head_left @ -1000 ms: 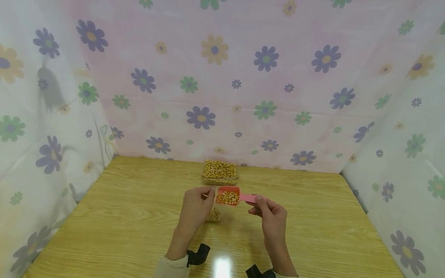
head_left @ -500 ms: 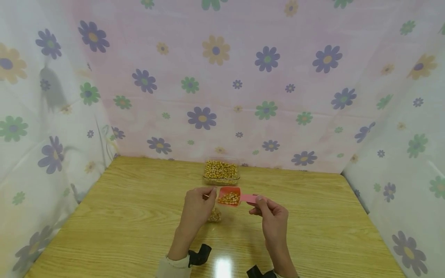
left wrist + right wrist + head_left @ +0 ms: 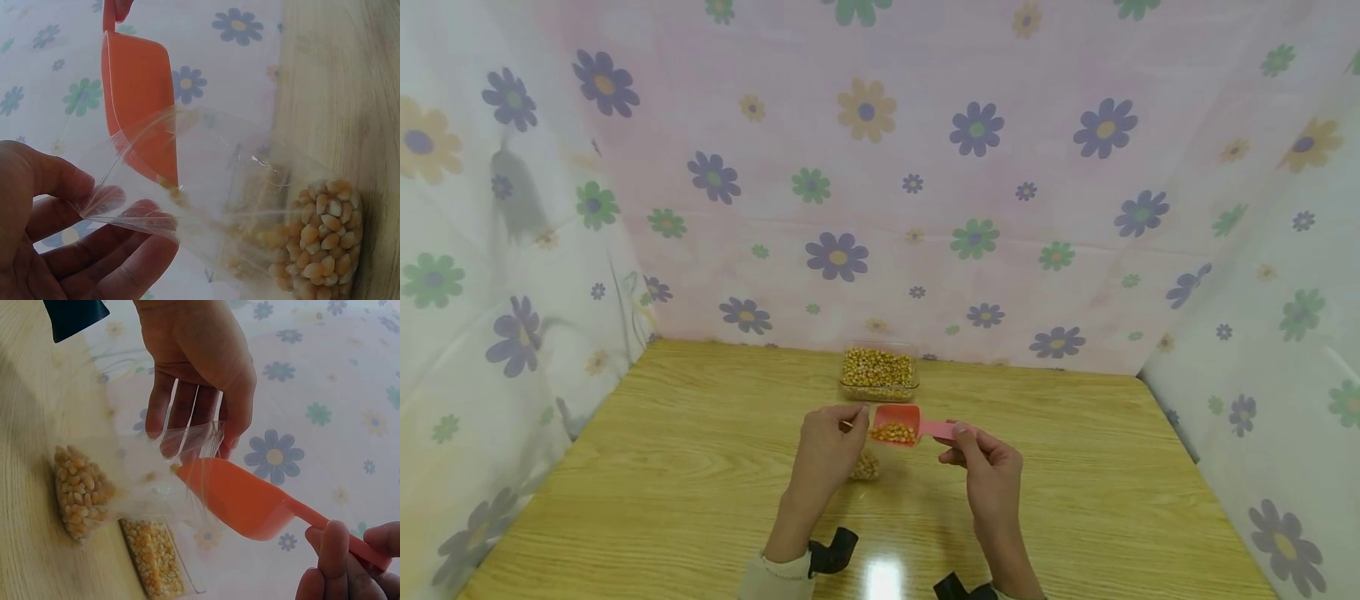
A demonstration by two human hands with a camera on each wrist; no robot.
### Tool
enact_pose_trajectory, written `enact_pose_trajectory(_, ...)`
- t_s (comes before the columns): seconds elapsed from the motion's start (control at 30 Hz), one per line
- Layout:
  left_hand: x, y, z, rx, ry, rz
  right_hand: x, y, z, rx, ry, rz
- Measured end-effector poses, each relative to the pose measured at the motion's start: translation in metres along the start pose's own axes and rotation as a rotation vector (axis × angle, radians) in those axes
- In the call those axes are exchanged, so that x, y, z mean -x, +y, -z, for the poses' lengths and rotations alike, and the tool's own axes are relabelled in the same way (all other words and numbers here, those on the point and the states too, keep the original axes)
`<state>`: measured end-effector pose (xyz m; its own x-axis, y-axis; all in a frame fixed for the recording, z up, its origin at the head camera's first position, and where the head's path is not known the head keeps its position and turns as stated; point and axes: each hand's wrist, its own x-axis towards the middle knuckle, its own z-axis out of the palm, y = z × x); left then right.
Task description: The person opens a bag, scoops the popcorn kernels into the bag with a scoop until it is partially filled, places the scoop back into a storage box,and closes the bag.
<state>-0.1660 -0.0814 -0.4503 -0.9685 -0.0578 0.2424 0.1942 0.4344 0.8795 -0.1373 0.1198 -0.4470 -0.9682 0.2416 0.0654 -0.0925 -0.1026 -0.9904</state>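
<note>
My left hand (image 3: 827, 443) pinches the rim of a clear plastic bag (image 3: 212, 169) between thumb and fingers. Corn kernels (image 3: 322, 234) fill the bag's bottom, which rests on the table. In my right hand (image 3: 992, 475) is the handle of a red-orange scoop (image 3: 240, 503), held between thumb and fingers. The scoop's front edge reaches inside the bag's mouth, tilted downward, and a few kernels slide off it in the left wrist view. Some kernels (image 3: 895, 432) lie along the scoop's near side in the head view. There, my left hand hides much of the bag.
Behind the hands, a clear rectangular container (image 3: 880, 387) of corn kernels stands near the back of the wooden table (image 3: 700, 467). Flower-patterned cloth (image 3: 925, 150) encloses the back and both sides.
The scoop has tilted further and fewer kernels lie in it, the pile shrinking toward its near side. Both hands have stayed almost in place.
</note>
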Motion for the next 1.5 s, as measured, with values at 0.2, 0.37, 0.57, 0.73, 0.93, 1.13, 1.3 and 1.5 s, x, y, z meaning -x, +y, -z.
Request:
enact_pose_trajectory(0.2, -0.001, 0.0, -0.001, -0.003, 0.007, -0.01, -0.001, 0.002, 0.001, -0.001, 0.005, -0.005)
enact_pose_trajectory(0.37, -0.001, 0.0, -0.001, -0.007, 0.005, -0.009, -0.003, 0.003, 0.002, -0.028, 0.004, -0.042)
enact_pose_trajectory(0.57, -0.001, -0.001, 0.0, -0.003, -0.001, -0.002, -0.004, 0.002, 0.002, -0.052, -0.007, -0.085)
enact_pose_trajectory(0.73, -0.001, -0.002, 0.001, -0.016, 0.0, -0.005, -0.001, -0.001, 0.001, -0.041, -0.017, -0.056)
enact_pose_trajectory(0.93, -0.001, -0.002, 0.0, -0.025, 0.005, -0.003, 0.002, -0.003, 0.0, -0.019, -0.011, -0.008)
enact_pose_trajectory(1.13, -0.001, -0.003, 0.0, -0.016, 0.005, -0.009, 0.003, -0.005, 0.0, 0.003, -0.007, 0.011)
enact_pose_trajectory(1.3, -0.001, -0.004, 0.0, -0.011, 0.002, -0.017, 0.004, -0.007, 0.0, 0.01, -0.007, 0.012)
enact_pose_trajectory(1.5, -0.001, -0.004, 0.0, -0.004, -0.002, -0.022, 0.006, -0.009, -0.001, 0.042, -0.012, 0.043)
